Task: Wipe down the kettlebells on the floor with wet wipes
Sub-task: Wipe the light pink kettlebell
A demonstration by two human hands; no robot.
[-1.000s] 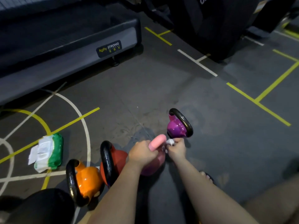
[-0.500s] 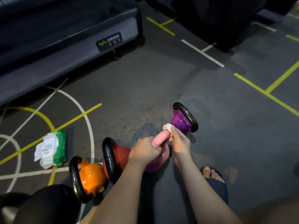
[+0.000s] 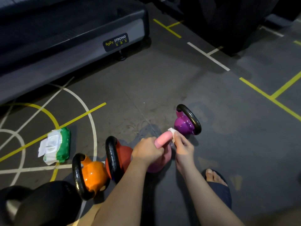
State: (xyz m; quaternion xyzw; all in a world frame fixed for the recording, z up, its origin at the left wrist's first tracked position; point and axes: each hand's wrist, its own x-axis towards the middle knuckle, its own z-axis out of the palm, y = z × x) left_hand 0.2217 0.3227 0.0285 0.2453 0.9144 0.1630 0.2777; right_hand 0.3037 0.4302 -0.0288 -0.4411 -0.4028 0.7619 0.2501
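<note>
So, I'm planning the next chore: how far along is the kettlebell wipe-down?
Done: nothing visible proves any kettlebell finished. In hand: the left hand grips the pink kettlebell by its handle while the right hand pinches a wipe against the handle's end. Possibly left: purple kettlebell, red kettlebell, orange kettlebell, black kettlebell. The wipes pack lies on the floor nearby.

Our left hand (image 3: 147,150) and forearm hide most of the pink kettlebell (image 3: 162,139); the black kettlebell (image 3: 45,204) on the floor (image 3: 179,88) runs off the frame's bottom-left corner; we cannot read the small print on the treadmill label (image 3: 116,42)
</note>
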